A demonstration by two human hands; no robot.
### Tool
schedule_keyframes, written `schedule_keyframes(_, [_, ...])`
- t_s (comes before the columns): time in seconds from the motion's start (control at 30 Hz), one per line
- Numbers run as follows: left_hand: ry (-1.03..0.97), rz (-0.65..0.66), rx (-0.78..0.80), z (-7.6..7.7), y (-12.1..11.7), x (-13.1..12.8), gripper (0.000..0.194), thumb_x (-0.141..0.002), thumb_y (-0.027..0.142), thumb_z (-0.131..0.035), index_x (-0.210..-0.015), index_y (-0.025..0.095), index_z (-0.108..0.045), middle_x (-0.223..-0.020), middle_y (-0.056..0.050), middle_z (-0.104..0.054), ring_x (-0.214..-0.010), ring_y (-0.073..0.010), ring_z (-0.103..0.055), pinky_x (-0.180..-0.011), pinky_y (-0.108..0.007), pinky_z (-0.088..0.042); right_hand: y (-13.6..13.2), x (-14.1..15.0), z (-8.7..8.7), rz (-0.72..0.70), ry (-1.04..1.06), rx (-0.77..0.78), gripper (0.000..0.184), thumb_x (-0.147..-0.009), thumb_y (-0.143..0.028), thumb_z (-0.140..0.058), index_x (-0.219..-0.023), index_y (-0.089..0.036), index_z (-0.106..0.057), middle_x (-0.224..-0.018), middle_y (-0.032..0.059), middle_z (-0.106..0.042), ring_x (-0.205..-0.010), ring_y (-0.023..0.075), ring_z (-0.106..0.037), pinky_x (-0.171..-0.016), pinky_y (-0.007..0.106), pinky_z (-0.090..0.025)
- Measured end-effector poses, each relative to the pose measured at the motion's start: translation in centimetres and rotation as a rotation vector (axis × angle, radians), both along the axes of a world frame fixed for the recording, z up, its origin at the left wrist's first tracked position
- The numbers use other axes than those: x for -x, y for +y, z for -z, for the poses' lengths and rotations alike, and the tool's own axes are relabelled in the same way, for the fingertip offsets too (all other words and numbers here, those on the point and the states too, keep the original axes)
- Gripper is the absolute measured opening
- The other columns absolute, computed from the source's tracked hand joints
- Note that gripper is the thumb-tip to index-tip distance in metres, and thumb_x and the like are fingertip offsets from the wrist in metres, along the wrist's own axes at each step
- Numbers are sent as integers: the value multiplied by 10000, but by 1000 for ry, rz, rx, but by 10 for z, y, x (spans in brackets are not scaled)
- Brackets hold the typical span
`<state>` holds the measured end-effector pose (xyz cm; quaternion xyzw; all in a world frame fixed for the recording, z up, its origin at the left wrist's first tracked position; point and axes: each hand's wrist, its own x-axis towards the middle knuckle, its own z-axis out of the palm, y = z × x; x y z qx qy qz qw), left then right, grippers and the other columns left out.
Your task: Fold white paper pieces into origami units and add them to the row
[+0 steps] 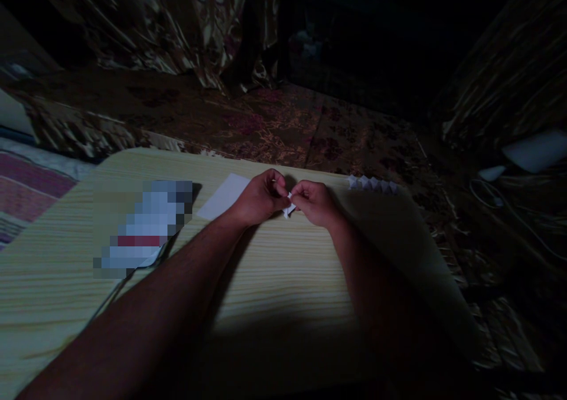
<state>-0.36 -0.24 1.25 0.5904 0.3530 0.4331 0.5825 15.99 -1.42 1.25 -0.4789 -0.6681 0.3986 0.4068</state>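
Between my two hands is a small piece of folded white paper (289, 208), with pointed corners sticking out below the fingers. My left hand (261, 199) pinches it from the left with thumb and fingertips. From the right, my right hand (315, 201) pinches the same piece, fingers curled. Most of the folded paper is hidden by the fingertips. Beside my left wrist lies a flat white sheet of paper (224, 196). Several small folded white paper shapes (372, 184) stand in a row near the far right edge of the table.
The wood-grain table (283, 270) has rounded corners. On its left lies a blurred-out device (150, 223) with a cable trailing toward me. Patterned fabric (266, 116) covers a surface behind the table. At the right are a white object (538, 150) and a white cable (476, 196).
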Motion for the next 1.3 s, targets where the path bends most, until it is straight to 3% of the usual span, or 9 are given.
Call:
schedule_keyframes(0.23, [-13,-7,19,-1,0,1,399,-605,157,-728,-914,174,-477,-690,31,-607,-594,-108,-579,-583,-234,-453,3,0,3,52,105,76,84,-708,-236,-571,-736,-157,-580,-582,-33,-563,-500,78,-519,-471,185,-392])
schedule_keyframes(0.43, [-34,-57,-16,1,2,2,361,-620,154,-711,-911,173,-499,-698,26,-604,-583,-95,-550,-569,-223,-433,4,1,6,51,105,44,83,-711,-239,-580,-739,-161,-580,-620,-29,-569,-530,77,-525,-485,181,-401])
schedule_keyframes(0.77, [1,-35,-41,2,1,2,348,-631,168,-728,-913,172,-525,-661,21,-609,-567,-102,-540,-565,-230,-432,2,0,6,26,108,26,100,-717,-254,-593,-709,-156,-580,-609,-31,-556,-531,85,-523,-495,201,-413])
schedule_keyframes(1.03, [82,-77,-61,0,0,3,208,-672,274,-719,-798,142,-619,-760,-22,-630,-657,-114,-559,-615,-237,-440,4,0,6,72,166,23,119,-711,-270,-616,-715,-154,-590,-625,-20,-582,-553,94,-552,-517,209,-437])
schedule_keyframes(1.3, [211,-130,-68,-2,-2,2,221,-697,350,-684,-716,137,-627,-628,-5,-602,-531,-90,-477,-506,-207,-372,4,1,6,110,206,58,133,-692,-282,-633,-717,-158,-591,-620,-20,-602,-551,96,-574,-521,203,-447])
